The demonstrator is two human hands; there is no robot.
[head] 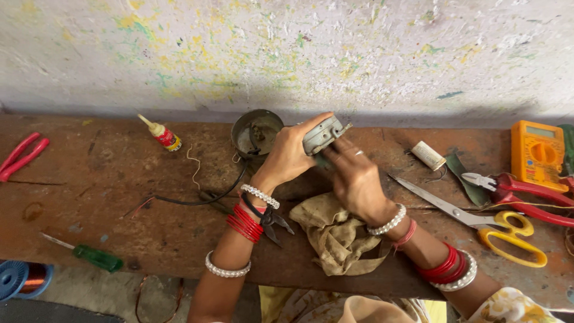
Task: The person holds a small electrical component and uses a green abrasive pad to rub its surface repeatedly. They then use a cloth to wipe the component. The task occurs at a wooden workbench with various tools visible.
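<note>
My left hand (288, 157) grips a small grey metal housing (321, 134), holding it tilted above the wooden bench (107, 197). My right hand (356, 179) comes up from below, its fingers touching the underside of that housing. Both wrists wear red bangles and pearl-like bracelets. A crumpled tan rag (332, 233) lies on the bench right under my hands. A round metal cup (256, 131) with a black cable (209, 197) sits just left of the housing.
Pliers (272, 221) lie under my left wrist. Yellow-handled scissors (478, 218), red-handled pliers (520, 194), an orange multimeter (537, 152) and a small white roll (428, 155) are at right. A glue bottle (161, 134), red-handled tool (21, 155), green screwdriver (89, 256) and copper wire spool (24, 278) are at left.
</note>
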